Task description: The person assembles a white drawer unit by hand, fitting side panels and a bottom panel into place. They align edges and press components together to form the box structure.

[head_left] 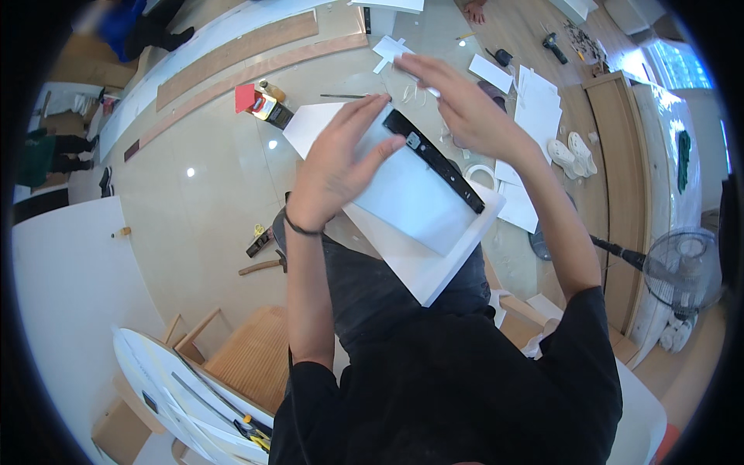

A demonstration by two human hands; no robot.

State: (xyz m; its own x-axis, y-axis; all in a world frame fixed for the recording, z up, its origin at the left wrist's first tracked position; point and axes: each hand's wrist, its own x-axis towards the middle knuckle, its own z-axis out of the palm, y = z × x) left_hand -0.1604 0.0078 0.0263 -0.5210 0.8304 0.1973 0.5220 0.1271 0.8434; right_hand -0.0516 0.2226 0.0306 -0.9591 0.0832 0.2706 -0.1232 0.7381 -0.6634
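A pale panel [415,205] lies tilted across my lap on top of a larger white board [422,273]. Along the panel's far right edge runs a black strip [446,170] with a small metal fitting near its upper end. My left hand [337,163] is over the panel's upper left part, fingers stretched and thumb apart, its thumb tip close to the strip; whether it presses on the panel is hard to tell. Beyond the strip my right hand [469,112] is raised with fingers extended, and nothing shows in it.
On the tiled floor lie a hammer [262,267], a bottle [273,91], a tape roll [482,177], white sheets [535,116] and a drill [555,48]. White clogs [572,155] and a fan [682,267] are at right. A wooden chair [252,356] stands left; other people are at the far left.
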